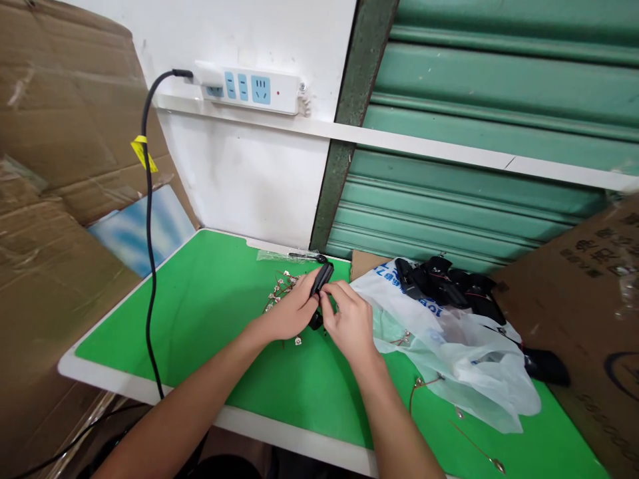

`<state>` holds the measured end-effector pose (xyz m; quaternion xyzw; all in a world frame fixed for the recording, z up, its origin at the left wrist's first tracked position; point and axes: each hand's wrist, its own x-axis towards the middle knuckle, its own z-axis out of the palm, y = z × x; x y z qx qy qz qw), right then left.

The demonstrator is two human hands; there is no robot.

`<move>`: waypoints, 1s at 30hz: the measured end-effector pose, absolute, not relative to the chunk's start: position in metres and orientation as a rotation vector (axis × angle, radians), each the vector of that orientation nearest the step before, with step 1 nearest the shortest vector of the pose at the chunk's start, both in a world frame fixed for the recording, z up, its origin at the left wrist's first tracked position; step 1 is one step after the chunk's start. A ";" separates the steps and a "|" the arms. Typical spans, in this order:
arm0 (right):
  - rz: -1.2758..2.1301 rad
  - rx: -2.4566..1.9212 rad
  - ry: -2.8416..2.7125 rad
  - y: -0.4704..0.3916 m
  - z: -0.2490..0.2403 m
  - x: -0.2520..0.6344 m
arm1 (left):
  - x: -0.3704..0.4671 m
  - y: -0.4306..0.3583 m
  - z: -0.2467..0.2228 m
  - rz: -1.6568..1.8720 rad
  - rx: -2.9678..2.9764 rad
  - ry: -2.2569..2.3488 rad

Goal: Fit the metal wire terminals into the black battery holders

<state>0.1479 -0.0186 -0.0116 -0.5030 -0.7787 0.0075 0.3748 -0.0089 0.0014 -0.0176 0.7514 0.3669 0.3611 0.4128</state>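
My left hand (292, 311) is closed around a black plastic part (323, 277), a small elongated housing tilted up above the table. Thumb and fingers of my right hand (348, 318) pinch together at its lower right side; whether they hold the housing or something small on it is hidden. Just below, another black piece (315, 321) shows between the hands. A cluster of small silvery parts on thin brown wires (278, 290) lies behind and beside my left hand. One small silvery part (298, 340) rests on the green mat (210, 313) under my wrists.
A white plastic bag (449, 359) on the right bears several black parts (444, 283). Loose wired pieces (419, 384) lie nearby. A black cable (149, 266) hangs from the power strip (254, 90) across the left side. Cardboard boxes (64, 120) flank the table; a green shutter (474, 86) stands behind.
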 end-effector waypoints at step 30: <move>0.806 -1.106 -1.431 -0.011 -0.004 0.157 | -0.017 0.008 -0.007 0.834 1.535 0.858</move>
